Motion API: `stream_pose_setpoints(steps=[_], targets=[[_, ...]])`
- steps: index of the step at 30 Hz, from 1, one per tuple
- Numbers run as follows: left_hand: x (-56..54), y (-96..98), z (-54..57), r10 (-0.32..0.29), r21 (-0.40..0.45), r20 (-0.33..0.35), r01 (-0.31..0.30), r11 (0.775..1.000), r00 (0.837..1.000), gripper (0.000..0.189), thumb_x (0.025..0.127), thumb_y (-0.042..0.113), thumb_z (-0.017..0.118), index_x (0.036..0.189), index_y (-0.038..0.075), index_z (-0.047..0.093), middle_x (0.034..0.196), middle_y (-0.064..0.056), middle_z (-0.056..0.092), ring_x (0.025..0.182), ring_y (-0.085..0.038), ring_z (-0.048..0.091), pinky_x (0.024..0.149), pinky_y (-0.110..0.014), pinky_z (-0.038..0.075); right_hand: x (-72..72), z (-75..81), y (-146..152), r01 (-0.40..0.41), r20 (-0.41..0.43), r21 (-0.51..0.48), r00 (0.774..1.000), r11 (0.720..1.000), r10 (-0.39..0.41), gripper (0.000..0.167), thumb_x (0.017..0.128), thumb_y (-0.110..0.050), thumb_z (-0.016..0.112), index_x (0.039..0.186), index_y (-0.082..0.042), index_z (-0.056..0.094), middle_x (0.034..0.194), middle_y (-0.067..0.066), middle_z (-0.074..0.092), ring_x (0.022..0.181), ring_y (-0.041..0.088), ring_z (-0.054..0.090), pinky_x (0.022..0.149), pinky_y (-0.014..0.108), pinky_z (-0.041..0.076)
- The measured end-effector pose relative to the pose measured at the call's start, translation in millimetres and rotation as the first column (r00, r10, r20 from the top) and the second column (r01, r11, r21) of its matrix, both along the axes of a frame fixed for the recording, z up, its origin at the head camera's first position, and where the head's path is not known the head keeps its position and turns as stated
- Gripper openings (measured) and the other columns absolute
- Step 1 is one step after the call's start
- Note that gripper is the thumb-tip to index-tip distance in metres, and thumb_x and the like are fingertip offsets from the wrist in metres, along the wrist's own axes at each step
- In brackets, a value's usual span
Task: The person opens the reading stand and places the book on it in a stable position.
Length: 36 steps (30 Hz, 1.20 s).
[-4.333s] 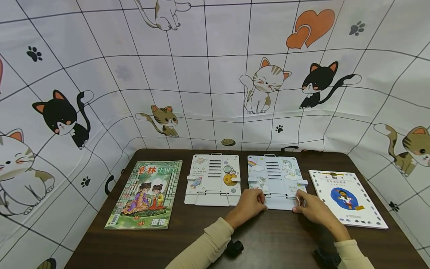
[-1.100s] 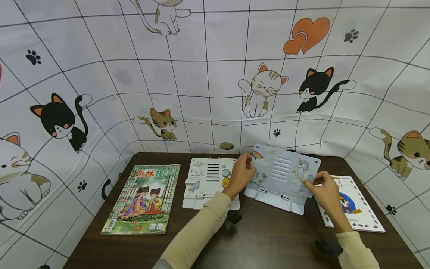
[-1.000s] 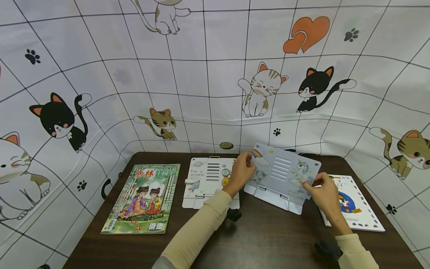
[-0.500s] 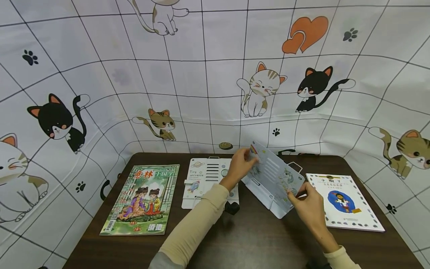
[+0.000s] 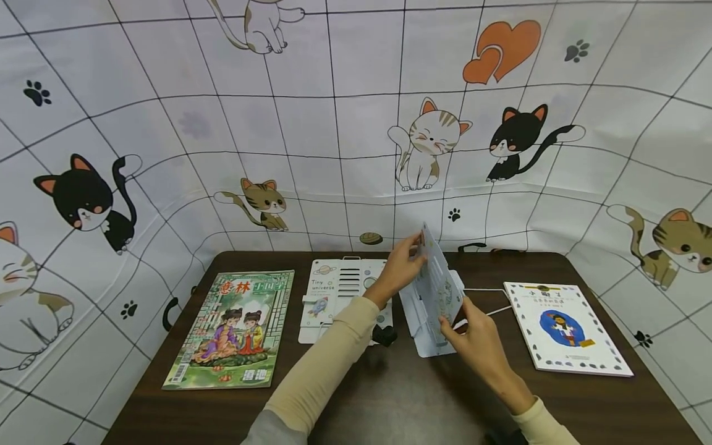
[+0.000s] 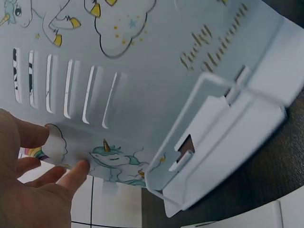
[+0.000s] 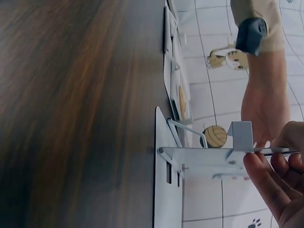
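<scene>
In the head view a white book stand (image 5: 439, 278) with unicorn prints has its panel raised from its base and turned nearly edge-on. My left hand (image 5: 397, 272) pinches the panel's edge near the rainbow print. The right hand (image 5: 481, 343) grips the opposite edge. Close up in the left wrist view, the left fingers (image 6: 76, 175) lie along the slotted panel, beside a wire page holder (image 6: 171, 128). On the right wrist view, the right hand (image 7: 285, 175) holds the panel edge next to a small white clip (image 7: 242, 136). A wire support (image 5: 484, 289) sticks out behind the panel.
A second white stand (image 5: 319, 281), printed "Tiny universe", lies flat and partly behind my left arm. The green magazine (image 5: 239, 334) lies on the left of the dark table (image 5: 384, 402), a white book (image 5: 573, 334) on the right. A cat-print curtain (image 5: 356, 123) hangs behind.
The unicorn stand lay flat at first; its panel has been lifted and turned sideways. Both hands moved from the base to the panel's edges. The rear wire support has come out to the right.
</scene>
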<state>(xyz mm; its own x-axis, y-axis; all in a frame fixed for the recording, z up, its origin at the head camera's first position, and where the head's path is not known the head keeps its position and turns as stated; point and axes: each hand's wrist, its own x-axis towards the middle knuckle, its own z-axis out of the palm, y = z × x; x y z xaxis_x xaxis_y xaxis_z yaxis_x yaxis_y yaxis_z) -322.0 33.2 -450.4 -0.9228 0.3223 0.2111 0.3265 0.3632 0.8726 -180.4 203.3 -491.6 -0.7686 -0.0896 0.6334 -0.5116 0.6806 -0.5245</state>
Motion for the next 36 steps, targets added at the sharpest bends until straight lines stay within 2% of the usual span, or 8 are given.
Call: stream_pose_setpoints(steps=[7,12,17,21,25,30,33,36], targets=[[-5.0,2.0,3.8,-0.025,0.021,-0.053,0.026,0.999,0.998,0.058,0.106,0.002,0.055,0.162,0.003,0.04,0.161,-0.019,0.049,0.144,-0.038,0.056,0.112,-0.04,0.054,-5.0,3.0,-20.8,-0.043,-0.041,0.069,0.998,0.997,0.046,0.034,0.082,0.002,0.087,0.088,-0.009,0.055,0.075,0.003,0.064,0.06,0.018,0.071,0.052,0.021,0.055],[-6.7,-0.5,5.5,-0.027,0.03,-0.032,0.028,0.999,0.999,0.058,0.107,-0.001,0.046,0.164,0.004,0.038,0.161,-0.018,0.049,0.145,-0.035,0.056,0.115,-0.041,0.052,-7.4,6.0,-36.6,-0.09,-0.089,0.114,0.991,0.989,0.1,0.039,0.08,-0.001,0.091,0.087,-0.01,0.054,0.076,-0.001,0.058,0.064,0.01,0.068,0.055,0.022,0.057],[-5.8,-2.6,3.8,-0.036,0.03,-0.015,0.037,0.999,0.999,0.057,0.109,0.0,0.043,0.165,0.006,0.036,0.164,-0.016,0.046,0.145,-0.033,0.056,0.113,-0.04,0.053,-7.8,6.9,-42.6,-0.07,-0.126,0.138,0.988,0.988,0.088,0.042,0.077,-0.001,0.092,0.086,-0.011,0.053,0.076,-0.004,0.056,0.065,0.005,0.063,0.057,0.015,0.054],[-2.0,-5.5,3.0,-0.041,0.056,-0.035,0.043,0.997,0.999,0.053,0.109,0.001,0.047,0.162,0.003,0.042,0.16,-0.017,0.049,0.142,-0.033,0.059,0.109,-0.041,0.055,-6.0,7.8,-42.4,-0.064,-0.099,0.12,0.992,0.991,0.076,0.042,0.077,0.001,0.092,0.086,-0.012,0.052,0.076,-0.005,0.057,0.064,0.003,0.063,0.057,0.013,0.052],[9.9,-13.0,3.0,-0.021,0.059,-0.053,0.024,0.998,0.998,0.047,0.109,0.006,0.053,0.156,0.006,0.05,0.153,-0.014,0.056,0.138,-0.03,0.062,0.108,-0.04,0.056,-5.0,8.7,-42.3,-0.059,-0.064,0.111,0.996,0.992,0.066,0.042,0.078,0.0,0.092,0.087,-0.012,0.053,0.077,-0.005,0.059,0.064,0.003,0.064,0.057,0.012,0.052],[39.0,-29.0,3.3,-0.022,0.078,-0.078,0.028,0.997,0.997,0.041,0.109,0.007,0.055,0.15,0.006,0.056,0.144,-0.013,0.061,0.133,-0.029,0.064,0.106,-0.04,0.057,-4.9,10.2,-42.8,-0.06,-0.031,0.093,0.998,0.994,0.063,0.042,0.077,-0.001,0.093,0.088,-0.011,0.054,0.078,-0.003,0.062,0.066,0.005,0.066,0.057,0.013,0.053],[60.9,-40.1,4.1,-0.08,0.091,-0.081,0.087,0.992,0.994,0.042,0.108,0.007,0.056,0.15,0.007,0.057,0.146,-0.013,0.06,0.136,-0.028,0.062,0.105,-0.037,0.057,-4.2,10.8,-42.9,-0.066,-0.004,0.07,0.998,0.995,0.066,0.042,0.077,0.0,0.093,0.09,-0.011,0.054,0.079,-0.003,0.062,0.067,0.006,0.067,0.057,0.014,0.053],[81.1,-46.8,3.3,-0.184,0.117,-0.064,0.191,0.975,0.981,0.051,0.106,0.006,0.056,0.156,0.007,0.05,0.153,-0.014,0.052,0.143,-0.029,0.055,0.107,-0.038,0.057,-3.4,11.2,-41.2,-0.073,0.018,0.048,0.997,0.996,0.073,0.042,0.076,0.001,0.093,0.091,-0.01,0.055,0.079,-0.003,0.063,0.069,0.008,0.068,0.057,0.015,0.054]])
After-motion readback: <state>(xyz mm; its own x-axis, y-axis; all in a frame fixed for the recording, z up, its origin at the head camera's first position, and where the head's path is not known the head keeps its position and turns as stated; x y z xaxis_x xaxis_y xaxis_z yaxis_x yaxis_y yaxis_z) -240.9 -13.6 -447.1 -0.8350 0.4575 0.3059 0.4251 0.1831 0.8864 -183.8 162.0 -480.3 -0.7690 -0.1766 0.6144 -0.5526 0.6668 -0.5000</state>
